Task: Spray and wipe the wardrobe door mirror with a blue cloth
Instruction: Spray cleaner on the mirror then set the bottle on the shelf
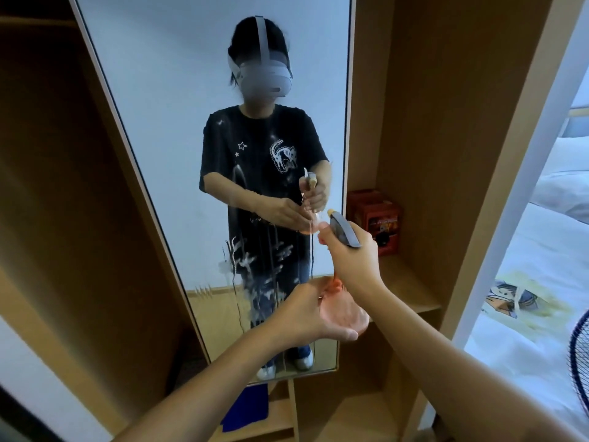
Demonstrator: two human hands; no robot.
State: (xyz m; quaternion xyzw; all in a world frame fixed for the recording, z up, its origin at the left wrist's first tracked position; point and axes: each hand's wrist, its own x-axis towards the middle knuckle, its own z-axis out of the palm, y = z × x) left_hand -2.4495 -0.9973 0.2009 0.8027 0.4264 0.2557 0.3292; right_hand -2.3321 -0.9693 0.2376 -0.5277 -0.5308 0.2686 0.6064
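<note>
My right hand [352, 255] is wrapped around the neck of the spray bottle [342, 306], fingers curled tight under its grey trigger head, whose small yellowish nozzle tip points at the glass. The bottle's body is clear, pinkish plastic, rounded and wide at the base — it hangs below my right fist. My left hand [314, 317] cups that base from underneath and the side, fingers bent round the smooth curve, thumb lying along the bottom.

In front of me the mirror [178, 122] runs tall and narrow on the open wardrobe door, thin pale frame around it, tilted across my view. Its lower half is streaked: white, foamy splashes in ragged flecks and thin runs dribbling down in straight lines. Higher up the glass looks smooth, with only a few faint specks.

The blue cloth [247, 406] lies flat below the mirror's bottom edge, on a light wooden ledge of the wardrobe — a deep blue, soft-looking rectangle, well apart from both my hands.

To the right the wardrobe's shelves are matt, tan board with square edges. A red-orange cardboard box [377, 218] sits at the back of one shelf, just behind the spray head. Beyond the upright lies a white bed [522, 330] with a printed picture on the cover, and the dark wire grille of a fan [578, 355] cuts in at the edge.
</note>
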